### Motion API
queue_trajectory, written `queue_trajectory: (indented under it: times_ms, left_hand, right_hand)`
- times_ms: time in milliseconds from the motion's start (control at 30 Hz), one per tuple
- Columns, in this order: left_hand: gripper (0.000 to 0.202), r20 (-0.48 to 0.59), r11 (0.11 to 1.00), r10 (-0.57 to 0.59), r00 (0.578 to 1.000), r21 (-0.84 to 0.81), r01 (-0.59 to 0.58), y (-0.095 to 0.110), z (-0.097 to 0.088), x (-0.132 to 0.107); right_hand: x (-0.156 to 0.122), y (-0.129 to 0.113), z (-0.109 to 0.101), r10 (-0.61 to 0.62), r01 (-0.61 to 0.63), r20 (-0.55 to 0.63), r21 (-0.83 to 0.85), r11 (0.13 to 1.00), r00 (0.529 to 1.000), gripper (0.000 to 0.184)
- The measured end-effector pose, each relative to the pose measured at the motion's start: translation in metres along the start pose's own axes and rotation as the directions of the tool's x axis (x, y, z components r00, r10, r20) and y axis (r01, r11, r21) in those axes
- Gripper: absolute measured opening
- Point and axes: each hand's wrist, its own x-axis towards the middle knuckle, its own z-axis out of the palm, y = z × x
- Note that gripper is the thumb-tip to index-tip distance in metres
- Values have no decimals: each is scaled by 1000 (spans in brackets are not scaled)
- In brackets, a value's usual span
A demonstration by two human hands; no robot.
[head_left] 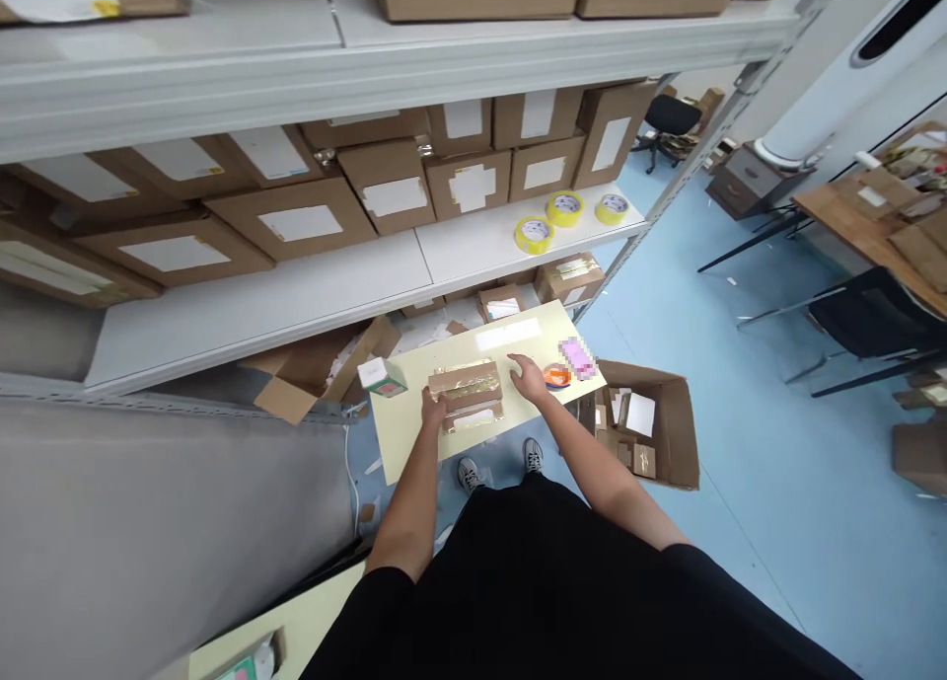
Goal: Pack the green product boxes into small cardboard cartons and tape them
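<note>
A flat brown cardboard box (pixel 465 396) wrapped in shiny clear tape lies on the pale yellow table (pixel 403 438), a white label on its near side. My left hand (pixel 433 406) grips the box's left end, its thumb resting on top. To the right of the box, my right hand (pixel 527 379) hovers over the tabletop, fingers apart and holding nothing. Close by that hand are an orange and blue tape dispenser (pixel 557 376) and a blurred-out pink item (pixel 577 358). A small white and green box (pixel 383 376) stands at the table's left.
Ahead is a grey shelf (pixel 355 275) with labelled cardboard boxes (pixel 395 187) and yellow tape rolls (pixel 534 234). A large open carton (pixel 675 428) of small boxes stands right of the table. Another open carton (pixel 296 384) is at the left, near a white cable (pixel 347 463).
</note>
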Motion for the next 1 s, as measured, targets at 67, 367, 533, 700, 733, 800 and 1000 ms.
queue_trajectory:
  times_ms: [67, 367, 533, 700, 733, 800, 1000]
  left_hand:
    - [62, -16, 1000, -10, 1000, -19, 10, 1, -1, 0]
    - [43, -98, 978, -157, 983, 124, 169, 19, 5, 2]
    - [38, -118, 953, -240, 963, 158, 257, 28, 21, 6]
    - [37, -121, 953, -257, 959, 133, 272, 27, 31, 6]
    - [37, -119, 955, -256, 959, 125, 270, 26, 32, 5]
    - [36, -115, 958, -254, 960, 109, 267, 26, 33, 2]
    - [38, -123, 967, -252, 960, 16, 255, 27, 38, -12]
  right_hand:
    - [-3, 18, -20, 3, -3, -43, -2, 1000, 999, 54]
    - [-10, 128, -62, 287, -288, -37, -17, 958, 957, 45]
    - [-19, 160, -49, 353, -321, 245, -162, 933, 903, 19]
    - [-21, 163, -30, 340, -283, 305, -218, 934, 890, 33]
    - [-18, 162, -28, 350, -294, 300, -218, 931, 887, 33]
    - [-10, 161, -25, 372, -320, 291, -212, 923, 881, 32]
    - [15, 157, -37, 386, -389, 169, -17, 921, 907, 35]
